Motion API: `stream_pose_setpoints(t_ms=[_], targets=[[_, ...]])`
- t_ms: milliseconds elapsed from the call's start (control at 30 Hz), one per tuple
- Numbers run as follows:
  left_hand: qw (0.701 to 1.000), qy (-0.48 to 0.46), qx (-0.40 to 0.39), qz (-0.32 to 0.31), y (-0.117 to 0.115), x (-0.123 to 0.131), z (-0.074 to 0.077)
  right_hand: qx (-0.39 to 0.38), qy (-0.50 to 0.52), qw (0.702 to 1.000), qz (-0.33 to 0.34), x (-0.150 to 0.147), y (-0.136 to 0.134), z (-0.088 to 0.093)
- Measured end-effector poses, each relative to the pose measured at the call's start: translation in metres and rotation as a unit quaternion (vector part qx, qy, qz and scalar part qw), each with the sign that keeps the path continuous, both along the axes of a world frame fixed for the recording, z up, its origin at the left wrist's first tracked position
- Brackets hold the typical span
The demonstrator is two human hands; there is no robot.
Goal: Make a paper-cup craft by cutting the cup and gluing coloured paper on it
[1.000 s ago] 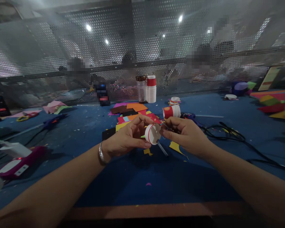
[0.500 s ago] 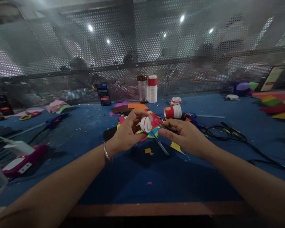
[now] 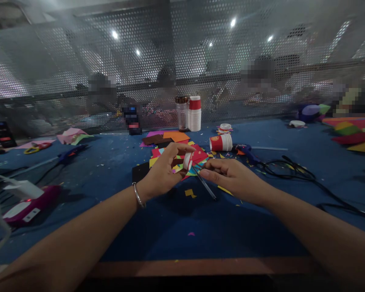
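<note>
My left hand (image 3: 164, 172) pinches a small cut piece of white paper cup with a red stripe (image 3: 187, 161), held just above a heap of coloured paper sheets (image 3: 170, 152). My right hand (image 3: 231, 176) is close beside it with fingers curled over something thin and dark that I cannot make out. A thin grey stick (image 3: 205, 185) lies on the blue table (image 3: 182, 227) under the hands. A red and white paper cup (image 3: 221, 142) lies on its side just beyond my right hand.
A stack of cups (image 3: 194, 114) and a clear jar (image 3: 181, 113) stand at the back by the perforated screen (image 3: 79, 81). A blue glue gun (image 3: 246, 152) with black cables (image 3: 295, 174) lies right. A pink device (image 3: 27, 205) and scissors (image 3: 36, 148) lie left. People sit beyond the screen.
Both hands have lowered and moved away from me toward the paper heap. The cup piece has turned from facing me to edge-on in my left fingers.
</note>
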State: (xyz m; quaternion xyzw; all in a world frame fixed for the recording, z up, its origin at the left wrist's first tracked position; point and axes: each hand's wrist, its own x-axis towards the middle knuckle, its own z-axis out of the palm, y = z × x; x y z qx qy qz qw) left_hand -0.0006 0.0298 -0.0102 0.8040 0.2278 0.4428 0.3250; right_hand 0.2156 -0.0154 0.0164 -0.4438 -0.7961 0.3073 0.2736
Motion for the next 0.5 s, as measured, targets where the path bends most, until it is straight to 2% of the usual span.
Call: stream_pose_setpoints(t_ms=[500], targets=[[0.990, 0.069, 0.113, 0.049, -0.0047, 0.0017, 0.0018, 0.006, -0.008, 1.000, 0.009, 0.0008, 0.0006, 0.0005]])
